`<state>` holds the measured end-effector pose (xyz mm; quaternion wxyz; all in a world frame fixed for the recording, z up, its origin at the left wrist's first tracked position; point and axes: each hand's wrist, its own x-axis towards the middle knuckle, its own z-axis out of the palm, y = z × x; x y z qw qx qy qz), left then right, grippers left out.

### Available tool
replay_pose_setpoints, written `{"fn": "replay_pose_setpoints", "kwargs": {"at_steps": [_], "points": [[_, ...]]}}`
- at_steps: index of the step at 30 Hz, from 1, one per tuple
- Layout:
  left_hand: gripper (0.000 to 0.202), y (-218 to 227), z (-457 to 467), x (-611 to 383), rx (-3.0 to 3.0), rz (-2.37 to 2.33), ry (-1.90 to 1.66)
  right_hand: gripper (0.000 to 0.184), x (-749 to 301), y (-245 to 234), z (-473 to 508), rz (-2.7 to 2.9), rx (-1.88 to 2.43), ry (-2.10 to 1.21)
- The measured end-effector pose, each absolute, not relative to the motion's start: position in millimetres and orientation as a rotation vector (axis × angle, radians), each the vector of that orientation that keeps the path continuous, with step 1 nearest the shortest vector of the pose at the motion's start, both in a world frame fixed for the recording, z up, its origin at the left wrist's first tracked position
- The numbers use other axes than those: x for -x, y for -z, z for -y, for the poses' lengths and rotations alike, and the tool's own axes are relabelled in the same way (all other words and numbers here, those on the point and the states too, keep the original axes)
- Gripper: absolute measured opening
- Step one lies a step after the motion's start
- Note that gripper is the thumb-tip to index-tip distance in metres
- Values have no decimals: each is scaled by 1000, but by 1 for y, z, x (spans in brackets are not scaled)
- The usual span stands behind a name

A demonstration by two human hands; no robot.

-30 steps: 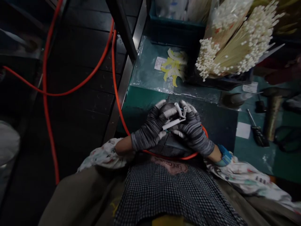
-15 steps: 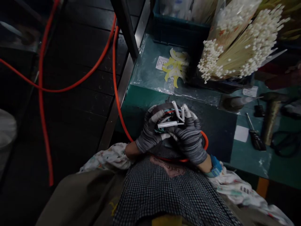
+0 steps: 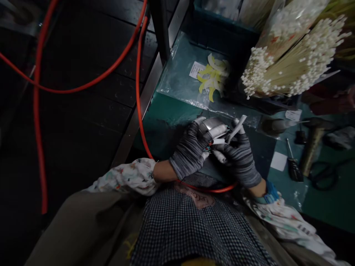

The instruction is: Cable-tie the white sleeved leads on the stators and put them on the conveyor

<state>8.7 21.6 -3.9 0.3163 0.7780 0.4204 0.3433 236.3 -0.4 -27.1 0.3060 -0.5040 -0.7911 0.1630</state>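
Observation:
Both my hands wear grey striped gloves with white fingertips and meet over the near edge of the green workbench (image 3: pixel 166 118). My left hand (image 3: pixel 190 149) is closed round a small metal part (image 3: pixel 215 127) with coloured wires showing beneath it. My right hand (image 3: pixel 238 157) is closed on thin white tubes (image 3: pixel 235 129), one sticking up and to the right between its fingers. The two hands touch each other around the part.
A big bundle of white-tipped sticks (image 3: pixel 288 62) lies at the back right. A clear bag with yellow and white pieces (image 3: pixel 213 75) sits behind my hands. An orange hose (image 3: pixel 138 92) runs along the bench's left edge. A screwdriver (image 3: pixel 292 166) and a hammer (image 3: pixel 310 147) lie at the right.
My hands have turned the part so its metal face shows. The white tube in my right hand now points up and right. The view has shifted left and down.

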Motion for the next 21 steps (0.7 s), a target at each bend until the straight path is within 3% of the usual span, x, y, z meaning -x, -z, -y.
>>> {"fn": "replay_pose_setpoints", "kwargs": {"at_steps": [5, 12, 16, 21], "points": [[76, 0, -26, -9, -2025, -1053, -886, 72, -237, 34, -2, 2050, 1417, -523], [76, 2, -31, -6, -1968, -1047, -883, 84, -210, 38, 3, 1724, 1479, -613], [80, 9, -54, 6, -1924, -989, -907, 69, -192, 31, -24, 1600, 1432, -861], [95, 23, -103, 32, -1932, -824, -770, 34, -209, 11, -63, 2108, 1242, -828]]}}
